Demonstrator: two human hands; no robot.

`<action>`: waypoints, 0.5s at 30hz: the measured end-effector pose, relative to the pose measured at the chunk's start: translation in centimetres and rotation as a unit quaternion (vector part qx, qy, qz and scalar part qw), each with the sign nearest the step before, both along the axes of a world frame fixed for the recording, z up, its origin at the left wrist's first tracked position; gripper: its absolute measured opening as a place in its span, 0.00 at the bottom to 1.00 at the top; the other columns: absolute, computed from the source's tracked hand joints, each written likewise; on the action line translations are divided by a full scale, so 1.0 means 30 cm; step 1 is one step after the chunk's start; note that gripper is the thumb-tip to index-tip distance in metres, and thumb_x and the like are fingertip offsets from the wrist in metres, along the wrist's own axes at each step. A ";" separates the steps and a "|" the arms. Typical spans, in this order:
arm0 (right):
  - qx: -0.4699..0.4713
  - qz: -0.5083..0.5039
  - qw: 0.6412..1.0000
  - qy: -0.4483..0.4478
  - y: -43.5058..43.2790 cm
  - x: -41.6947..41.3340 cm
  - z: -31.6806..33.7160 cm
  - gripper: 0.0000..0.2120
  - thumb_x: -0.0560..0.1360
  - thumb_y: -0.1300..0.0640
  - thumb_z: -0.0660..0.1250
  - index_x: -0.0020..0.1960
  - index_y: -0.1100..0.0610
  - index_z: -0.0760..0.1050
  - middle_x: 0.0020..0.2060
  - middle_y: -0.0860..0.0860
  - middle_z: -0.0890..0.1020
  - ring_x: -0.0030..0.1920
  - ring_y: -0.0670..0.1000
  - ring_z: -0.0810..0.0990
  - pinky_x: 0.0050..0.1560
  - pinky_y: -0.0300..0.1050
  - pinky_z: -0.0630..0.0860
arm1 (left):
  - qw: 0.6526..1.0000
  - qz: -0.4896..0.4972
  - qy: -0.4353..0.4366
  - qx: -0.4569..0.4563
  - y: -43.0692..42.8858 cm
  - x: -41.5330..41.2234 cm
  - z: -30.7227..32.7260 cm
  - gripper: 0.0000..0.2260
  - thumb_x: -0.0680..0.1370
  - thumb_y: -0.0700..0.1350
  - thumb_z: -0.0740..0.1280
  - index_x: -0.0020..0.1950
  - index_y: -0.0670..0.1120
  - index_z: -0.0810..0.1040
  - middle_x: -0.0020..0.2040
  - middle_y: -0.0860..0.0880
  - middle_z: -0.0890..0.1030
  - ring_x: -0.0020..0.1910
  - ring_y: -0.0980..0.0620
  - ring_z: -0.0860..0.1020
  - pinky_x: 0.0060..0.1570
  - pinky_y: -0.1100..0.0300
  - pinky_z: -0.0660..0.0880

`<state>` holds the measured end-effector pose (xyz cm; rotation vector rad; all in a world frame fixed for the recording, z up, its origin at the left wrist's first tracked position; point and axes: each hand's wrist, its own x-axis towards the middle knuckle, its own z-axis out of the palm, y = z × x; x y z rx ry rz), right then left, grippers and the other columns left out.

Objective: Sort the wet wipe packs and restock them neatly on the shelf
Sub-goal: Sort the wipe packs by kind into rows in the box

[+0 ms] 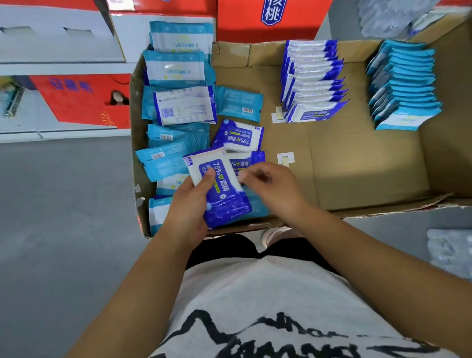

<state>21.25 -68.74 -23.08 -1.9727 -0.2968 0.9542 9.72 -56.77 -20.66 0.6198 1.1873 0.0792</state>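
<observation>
Left hand [189, 201] grips a dark-blue plastic wipe pack [226, 199], thumb on top. Right hand [273, 186] curls at its edge; hold unclear.

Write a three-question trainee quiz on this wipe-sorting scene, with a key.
1. True or false: the left hand holds a dark blue pack.
2. Seen from the camera, where does the dark blue row stand? A left of the light blue row; B right of it; C on top of it.
3. Fill in: the unsorted pile lies at the ___ end of the cardboard box.
Key: 1 true; 2 A; 3 left.
</observation>
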 end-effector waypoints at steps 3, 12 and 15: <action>-0.069 -0.021 0.997 -0.036 -0.004 0.115 -0.133 0.05 0.78 0.55 0.71 0.52 0.55 0.80 0.49 0.51 0.84 0.49 0.46 0.81 0.53 0.44 0.78 | 0.998 0.022 0.053 -0.002 0.035 -0.040 -0.030 0.05 0.81 0.48 0.70 0.56 0.53 0.78 0.53 0.49 0.85 0.51 0.49 0.85 0.51 0.47 0.83; -0.202 0.256 0.927 -0.186 0.058 0.236 -0.335 0.28 0.78 0.48 0.70 0.74 0.56 0.69 0.72 0.55 0.70 0.73 0.55 0.66 0.70 0.47 0.66 | 0.992 0.023 0.124 -0.014 0.067 -0.154 -0.086 0.12 0.81 0.48 0.71 0.63 0.51 0.77 0.56 0.48 0.86 0.53 0.46 0.85 0.53 0.46 0.83; -0.232 0.271 0.900 -0.249 0.081 0.223 -0.340 0.26 0.76 0.48 0.71 0.71 0.56 0.72 0.69 0.56 0.73 0.69 0.57 0.69 0.68 0.52 0.69 | 0.991 0.029 0.127 -0.033 0.065 -0.166 -0.090 0.10 0.80 0.47 0.72 0.61 0.51 0.78 0.55 0.48 0.86 0.53 0.46 0.86 0.53 0.47 0.83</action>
